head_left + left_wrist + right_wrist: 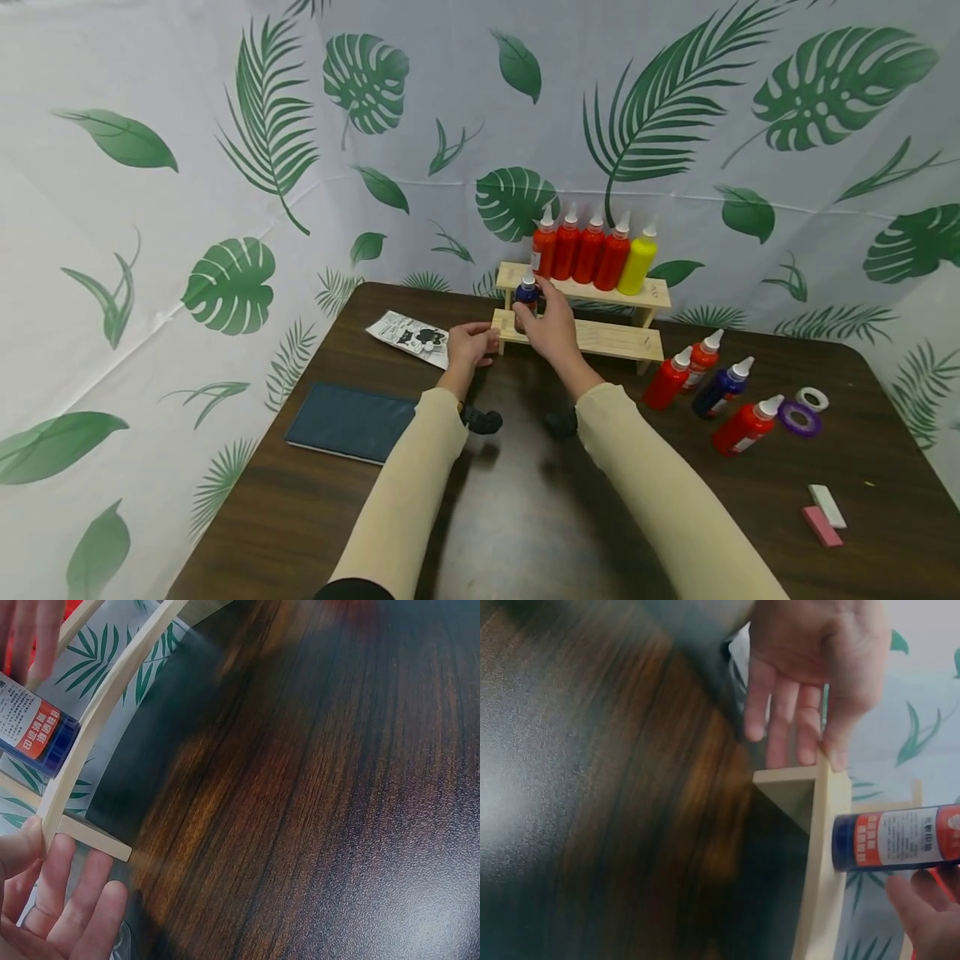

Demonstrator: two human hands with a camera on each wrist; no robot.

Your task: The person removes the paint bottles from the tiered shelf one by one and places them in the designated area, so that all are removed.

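Observation:
On the left end of the wooden rack's lower board (615, 339) stands a dark blue squeeze bottle (527, 295) with a white tip and a red-and-white label. My right hand (553, 325) holds it, thumb toward the front and fingers at its far side. My left hand (470, 344) pinches the left end of that same board between thumb and fingers. In the right wrist view the bottle (900, 836) has its base against the board. The left wrist view shows the left fingers (84, 892) beside the rack's short leg (97, 836).
On the rack's upper board (656, 292) stand several red bottles (589, 254) and a yellow one (637, 262). More red bottles (744, 429) and a blue bottle (720, 392) stand right, near tape rolls (799, 418) and two small blocks (822, 527). Left lie a printed sheet (405, 337) and dark notebook (348, 421).

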